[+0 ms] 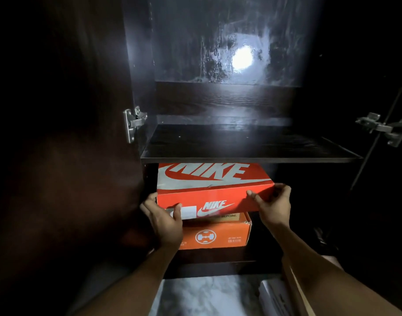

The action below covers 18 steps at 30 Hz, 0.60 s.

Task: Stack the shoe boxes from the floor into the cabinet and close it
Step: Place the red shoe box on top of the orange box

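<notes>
— Where's the red box (213, 185)?
— In the cabinet (184, 42), under the shelf (241, 159). It lies atop the orange box (218, 238), overhanging that box's front edge.
— And the grips?
— The left grip (166, 221) curls round the front left corner, thumb on the end face. The right grip (275, 206) pinches the front right corner.
— Anything on the floor (195, 297)?
— A white box (273, 295), at the right.

Dark room; pale marbled floor (202, 297); bright glare (242, 58).
</notes>
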Motion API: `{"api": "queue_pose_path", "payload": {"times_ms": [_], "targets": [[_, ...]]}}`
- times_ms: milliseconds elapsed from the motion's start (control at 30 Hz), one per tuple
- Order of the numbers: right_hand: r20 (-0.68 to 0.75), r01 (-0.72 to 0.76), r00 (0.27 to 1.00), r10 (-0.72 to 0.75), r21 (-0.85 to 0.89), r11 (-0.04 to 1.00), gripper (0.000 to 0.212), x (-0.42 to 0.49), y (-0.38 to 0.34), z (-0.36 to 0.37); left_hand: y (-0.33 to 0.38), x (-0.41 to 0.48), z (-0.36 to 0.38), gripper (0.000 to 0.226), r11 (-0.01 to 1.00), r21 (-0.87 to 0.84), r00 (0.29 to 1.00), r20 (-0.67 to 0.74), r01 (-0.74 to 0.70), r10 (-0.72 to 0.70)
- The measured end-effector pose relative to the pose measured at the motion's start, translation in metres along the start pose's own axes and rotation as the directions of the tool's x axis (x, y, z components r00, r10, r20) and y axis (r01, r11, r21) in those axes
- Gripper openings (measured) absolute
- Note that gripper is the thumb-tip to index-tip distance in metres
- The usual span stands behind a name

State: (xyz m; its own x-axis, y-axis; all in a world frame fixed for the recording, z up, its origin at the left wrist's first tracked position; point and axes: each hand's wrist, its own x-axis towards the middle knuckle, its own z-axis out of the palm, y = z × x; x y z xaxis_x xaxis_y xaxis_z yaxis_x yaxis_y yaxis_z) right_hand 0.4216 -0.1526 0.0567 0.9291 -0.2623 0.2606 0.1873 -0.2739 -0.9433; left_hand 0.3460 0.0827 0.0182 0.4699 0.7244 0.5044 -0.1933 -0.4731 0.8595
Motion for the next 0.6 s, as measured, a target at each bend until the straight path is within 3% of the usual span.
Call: {"api": "queue_pose_path", "payload": {"times_ms": [133,200,333,433,600], "targets": [[-0.032,0.074,0.997,-0.075,-0.027,0.997,0.068,0.000,0.005,0.016,-0.003,0.004,0.013,0.056,0.999,0.037,0.998,-0.058,0.027,-0.025],[-0.032,0.105,0.994,-0.107,-0.039,0.994,0.069,0.001,0.008,0.024,-0.006,0.004,0.020,0.063,0.993,0.116,0.999,-0.047,0.006,0.000],[0.028,0.147,0.989,-0.146,-0.062,0.987,0.080,0.000,0.010,0.038,-0.020,0.001,0.029,0.092,0.962,0.271,0.992,0.114,0.020,-0.052],[0.036,0.126,0.992,-0.125,-0.033,0.991,0.087,0.000,0.010,0.045,-0.029,0.006,0.034,0.095,0.953,0.300,0.977,0.212,-0.026,-0.040],[0.130,0.133,0.984,-0.118,-0.107,0.985,0.089,0.001,0.014,0.050,-0.023,0.025,0.040,0.092,0.942,0.334,0.963,0.246,0.023,-0.111]]}}
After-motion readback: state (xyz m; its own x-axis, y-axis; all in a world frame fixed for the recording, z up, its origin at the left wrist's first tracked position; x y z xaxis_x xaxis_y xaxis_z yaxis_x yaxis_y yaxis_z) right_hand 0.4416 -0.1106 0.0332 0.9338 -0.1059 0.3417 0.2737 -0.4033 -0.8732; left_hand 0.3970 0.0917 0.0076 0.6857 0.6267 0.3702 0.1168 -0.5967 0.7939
